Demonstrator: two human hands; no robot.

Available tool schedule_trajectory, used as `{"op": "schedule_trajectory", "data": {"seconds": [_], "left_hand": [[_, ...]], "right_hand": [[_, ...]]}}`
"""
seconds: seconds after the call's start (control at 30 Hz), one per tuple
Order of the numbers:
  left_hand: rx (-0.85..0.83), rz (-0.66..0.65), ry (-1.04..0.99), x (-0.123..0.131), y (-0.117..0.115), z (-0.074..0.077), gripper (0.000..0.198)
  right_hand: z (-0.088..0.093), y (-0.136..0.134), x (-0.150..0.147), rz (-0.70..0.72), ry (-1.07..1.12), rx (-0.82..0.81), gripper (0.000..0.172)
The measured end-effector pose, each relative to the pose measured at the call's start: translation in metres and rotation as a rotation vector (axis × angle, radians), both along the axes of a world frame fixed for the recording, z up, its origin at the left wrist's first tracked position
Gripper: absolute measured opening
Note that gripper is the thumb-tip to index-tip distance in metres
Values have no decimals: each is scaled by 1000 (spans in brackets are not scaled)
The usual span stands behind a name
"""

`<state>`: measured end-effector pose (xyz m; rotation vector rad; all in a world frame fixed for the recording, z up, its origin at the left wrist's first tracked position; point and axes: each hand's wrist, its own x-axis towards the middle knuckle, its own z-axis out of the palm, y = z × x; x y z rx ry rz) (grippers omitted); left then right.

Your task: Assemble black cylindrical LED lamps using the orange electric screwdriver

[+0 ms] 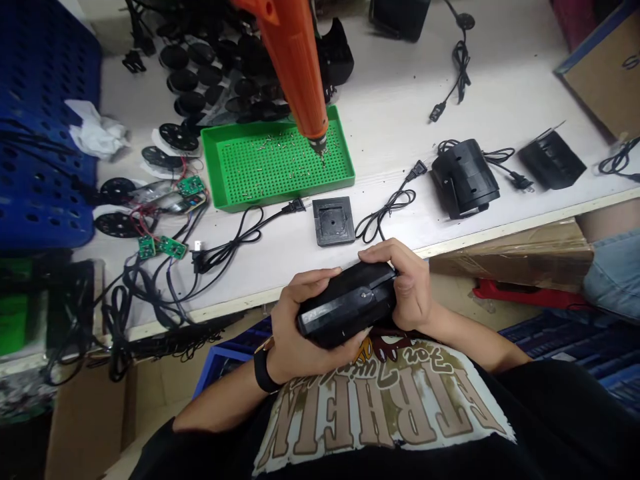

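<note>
Close to my body, just off the table's front edge, I hold a black plastic housing (pixel 350 303) on its side. My left hand (pixel 305 327) wraps round its left end, thumb on top and fingers beneath. At the other end my right hand (pixel 407 283) is closed on it, fingers over the top edge. A square black block with a recessed middle (pixel 333 221) lies on the table beyond the housing. Above the green perforated tray (pixel 277 197) hangs an orange electric screwdriver (pixel 300 73), its bit pointing down over loose small screws (pixel 297 175).
To the left lie green circuit boards (pixel 173 247), round black discs (pixel 177 137) and tangled cables, near a blue crate (pixel 40 133). Coiled plug cords (pixel 400 200) lie beside another black housing (pixel 465 177). A cardboard box (pixel 605 73) stands right, with a person's leg (pixel 615 267) below.
</note>
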<state>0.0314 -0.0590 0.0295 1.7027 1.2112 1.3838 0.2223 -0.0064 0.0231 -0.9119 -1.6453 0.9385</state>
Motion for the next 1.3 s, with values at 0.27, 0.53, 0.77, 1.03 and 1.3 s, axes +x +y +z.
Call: {"op": "schedule_trajectory", "data": {"seconds": [0.27,0.53,0.77,1.03,1.3], "left_hand": [[12,43,29,2,-3,-6,89],[-79,33,-70,7,8,-8,79],[-124,102,-86,9,7,-7,75],[-432,-18,-256,-29,45,16,68],[-449,73,-797,-1,34,-9,74]], "right_hand": [[4,10,2,56,-25,-21,46],[-5,9,-1,-11,-91,-60,42],[-14,15,-7,-9,-48,-64,40],[18,42,17,415,-142,-368,64],[13,31,-7,247,276,-464,65]]}}
